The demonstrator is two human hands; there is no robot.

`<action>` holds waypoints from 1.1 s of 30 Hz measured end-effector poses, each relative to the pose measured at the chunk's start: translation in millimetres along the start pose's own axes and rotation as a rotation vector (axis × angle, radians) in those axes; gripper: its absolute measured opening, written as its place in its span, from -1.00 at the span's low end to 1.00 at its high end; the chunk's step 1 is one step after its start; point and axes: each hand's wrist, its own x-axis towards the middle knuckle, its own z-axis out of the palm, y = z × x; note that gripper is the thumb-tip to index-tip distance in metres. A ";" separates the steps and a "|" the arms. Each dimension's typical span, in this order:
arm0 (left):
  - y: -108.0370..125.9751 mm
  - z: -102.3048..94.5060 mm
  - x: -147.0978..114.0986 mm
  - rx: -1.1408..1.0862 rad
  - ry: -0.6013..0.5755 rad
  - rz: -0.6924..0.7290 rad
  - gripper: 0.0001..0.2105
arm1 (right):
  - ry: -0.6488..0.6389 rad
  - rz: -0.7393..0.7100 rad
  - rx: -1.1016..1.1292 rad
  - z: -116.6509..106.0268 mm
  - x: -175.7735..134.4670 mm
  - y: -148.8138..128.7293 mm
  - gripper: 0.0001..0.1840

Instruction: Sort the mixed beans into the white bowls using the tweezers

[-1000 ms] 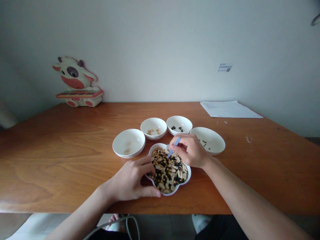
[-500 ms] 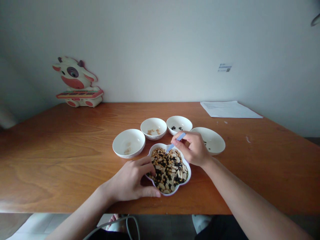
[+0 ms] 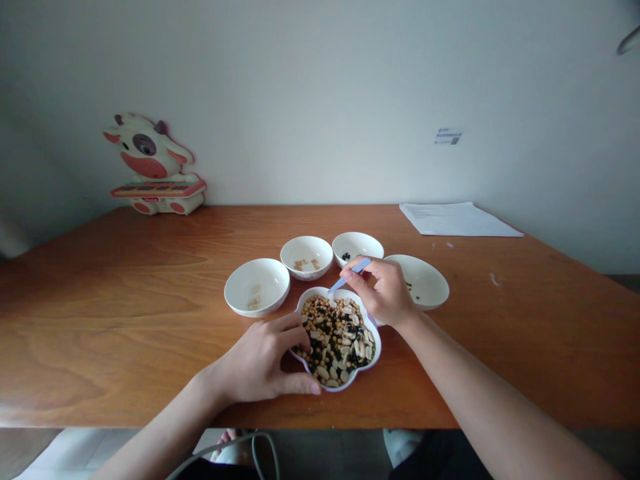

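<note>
A flower-shaped bowl (image 3: 376, 357) with a pale purple rim holds mixed peanuts, yellow beans and dark beans or seeds. My left hand (image 3: 267, 360) grips its left side, thumb low on the outside and fingertips over the rim. In my right hand (image 3: 383, 290) are light blue tweezers (image 3: 350, 275), pinched between thumb and fingers. Their tip is at the bowl's far rim; whether it holds anything is too small to tell. Behind stand white bowls: a left bowl (image 3: 240, 283) with a few pale pieces, and a second bowl (image 3: 294, 249) with yellow beans.
A third white bowl (image 3: 357, 241) has black beans in it. The rightmost white bowl (image 3: 434, 283), partly behind my right hand, contains a few small green-dark beans. A cow toy keyboard (image 3: 155, 167) stands at the back left, papers (image 3: 460, 220) lie back right. A cable (image 3: 225, 443) hangs below the table edge.
The tweezers' tip has lifted from among the beans to the far rim of the flower-shaped bowl, my right hand shifting slightly with it. My left hand stays on the bowl.
</note>
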 end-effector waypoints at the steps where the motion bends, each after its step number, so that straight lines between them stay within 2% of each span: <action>1: 0.2 -0.1 0.4 -0.001 0.000 -0.002 -0.61 | 0.005 -0.001 -0.005 0.5 1.2 0.2 -0.76; 16: -0.2 0.2 1.1 -0.001 -0.004 -0.028 -0.61 | 0.093 0.010 -0.097 4.8 22.0 2.6 -0.71; 25: -0.8 -0.1 0.6 0.024 -0.011 -0.026 -0.59 | 0.153 0.021 -0.149 14.6 31.8 4.1 -0.76; 33: 0.6 -1.1 0.9 -0.003 0.000 -0.010 -0.60 | 0.068 0.113 -0.204 19.4 29.9 9.7 -0.77</action>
